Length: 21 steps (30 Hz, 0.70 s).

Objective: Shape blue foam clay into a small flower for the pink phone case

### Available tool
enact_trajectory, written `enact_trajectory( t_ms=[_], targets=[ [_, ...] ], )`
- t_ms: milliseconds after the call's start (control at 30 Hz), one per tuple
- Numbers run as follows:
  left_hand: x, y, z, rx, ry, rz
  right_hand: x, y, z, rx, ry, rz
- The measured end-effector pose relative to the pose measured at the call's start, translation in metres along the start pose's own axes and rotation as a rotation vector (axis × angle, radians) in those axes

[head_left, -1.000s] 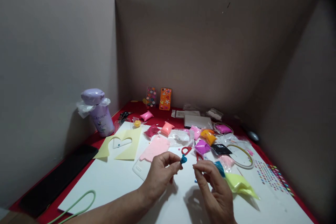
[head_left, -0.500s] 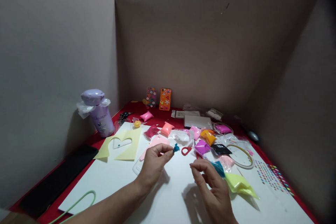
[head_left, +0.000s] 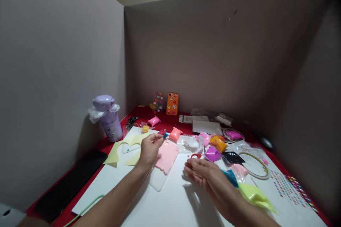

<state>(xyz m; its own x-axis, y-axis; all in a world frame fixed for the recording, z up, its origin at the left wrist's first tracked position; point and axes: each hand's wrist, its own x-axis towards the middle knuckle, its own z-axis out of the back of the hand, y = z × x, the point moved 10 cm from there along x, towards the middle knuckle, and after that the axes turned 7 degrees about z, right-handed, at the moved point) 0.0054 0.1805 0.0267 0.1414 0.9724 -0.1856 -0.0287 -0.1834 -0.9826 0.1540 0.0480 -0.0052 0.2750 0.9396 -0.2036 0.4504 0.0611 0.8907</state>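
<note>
My left hand pinches a small piece of blue clay between thumb and fingertips. Just below and right of that hand lies a clear phone case with a flat pink clay sheet over part of it. My right hand hovers above the white board, its fingers stretched out and holding nothing. A red ring-shaped piece rests beyond its fingertips. A blue clay packet and a yellow one lie beside the right hand.
Packets of orange, purple and coral clay lie across the back. Yellow cut paper sits left, near a wrapped lilac bottle. Two decorated phone cases, one orange, lean on the back wall. Coloured stick-on gems are right.
My left hand has moved away and to the left with the blue clay, uncovering more of the pink sheet. My right hand's fingers have straightened from a curled pose. The view has shifted slightly.
</note>
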Motion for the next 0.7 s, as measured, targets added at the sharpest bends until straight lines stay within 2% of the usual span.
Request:
enact_trajectory(
  t_ms=[167, 300, 533, 700],
  targets=[
    [0.003, 0.01, -0.005, -0.009, 0.022, 0.023, 0.023, -0.012, -0.019, 0.061, -0.003, 0.025],
    [0.004, 0.016, -0.007, -0.04, 0.04, 0.034, 0.029, -0.02, -0.025, 0.06, -0.019, 0.019],
    [-0.007, 0.017, -0.014, -0.088, 0.104, 0.089, 0.03, -0.031, -0.016, -0.013, -0.042, -0.036],
    [-0.015, 0.0, -0.019, -0.108, 0.165, 0.004, 0.031, -0.026, -0.01, 0.008, -0.029, 0.002]
  ],
)
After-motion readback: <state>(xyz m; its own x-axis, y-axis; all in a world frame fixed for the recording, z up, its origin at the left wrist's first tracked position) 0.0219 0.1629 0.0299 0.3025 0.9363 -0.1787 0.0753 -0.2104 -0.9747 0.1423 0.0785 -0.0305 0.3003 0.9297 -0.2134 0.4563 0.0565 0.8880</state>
